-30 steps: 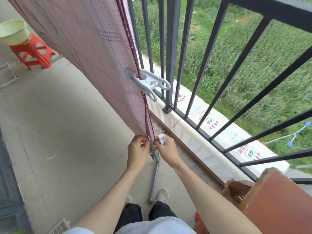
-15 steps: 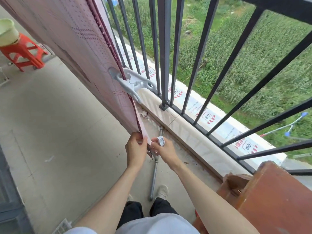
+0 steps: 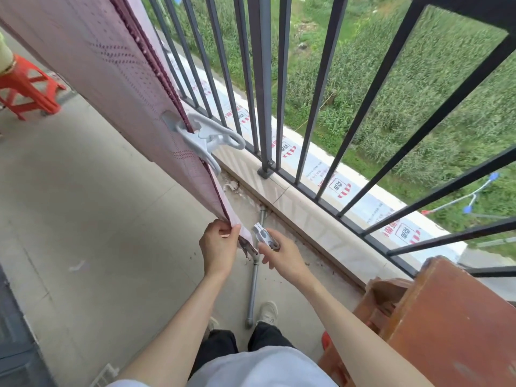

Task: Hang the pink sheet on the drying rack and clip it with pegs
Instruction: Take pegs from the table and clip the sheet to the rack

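pink sheet (image 3: 111, 79) — hung over the rack, one large peg (image 3: 206, 138) clipped on | corner pinched by left hand (image 3: 220, 247) | small peg (image 3: 264, 236) gripped in right hand (image 3: 282, 255) | cloth judged soft, light — best held at the hem

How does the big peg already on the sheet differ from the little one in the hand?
The big peg is clamped over the pink sheet; the small peg is held off it by the right hand. The big peg has looped handles and looks larger; the small peg is compact. Both are pale.
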Motion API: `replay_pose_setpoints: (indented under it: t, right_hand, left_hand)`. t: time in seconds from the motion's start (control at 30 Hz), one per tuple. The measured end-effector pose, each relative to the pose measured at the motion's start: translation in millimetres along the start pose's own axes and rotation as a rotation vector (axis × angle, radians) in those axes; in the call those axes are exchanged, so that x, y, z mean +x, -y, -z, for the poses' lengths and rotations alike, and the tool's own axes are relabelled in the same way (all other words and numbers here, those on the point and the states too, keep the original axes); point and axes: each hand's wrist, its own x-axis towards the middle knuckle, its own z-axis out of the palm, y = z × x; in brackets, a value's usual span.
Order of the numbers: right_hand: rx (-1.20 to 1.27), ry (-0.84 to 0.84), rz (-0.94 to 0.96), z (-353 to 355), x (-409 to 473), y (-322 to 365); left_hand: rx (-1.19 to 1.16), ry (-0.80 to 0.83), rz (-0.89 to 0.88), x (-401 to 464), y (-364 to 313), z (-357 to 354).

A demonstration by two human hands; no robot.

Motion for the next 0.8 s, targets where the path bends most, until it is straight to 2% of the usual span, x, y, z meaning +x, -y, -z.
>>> replay_pose_setpoints:
  t: [0.13, 0.37, 0.6, 0.8]
  right_hand:
    - [-0.303, -0.017, -0.048, -5, -1, -8]
    - [-0.689, -0.023, 0.086, -15, -3, -7]
    - [-0.872, -0.002, 0.156, -28, 10, 7]
    - [-0.887, -0.069, 0.166, -37, 18, 11]
  left_hand:
    - [0.032, 0.010, -0.001, 0, -4, 1]
    - [0.117, 0.079, -0.014, 4, -8, 6]
    - [0.091, 0.093, -0.012, 2, -10, 8]
    - [0.081, 0.119, -0.020, 1, -9, 8]
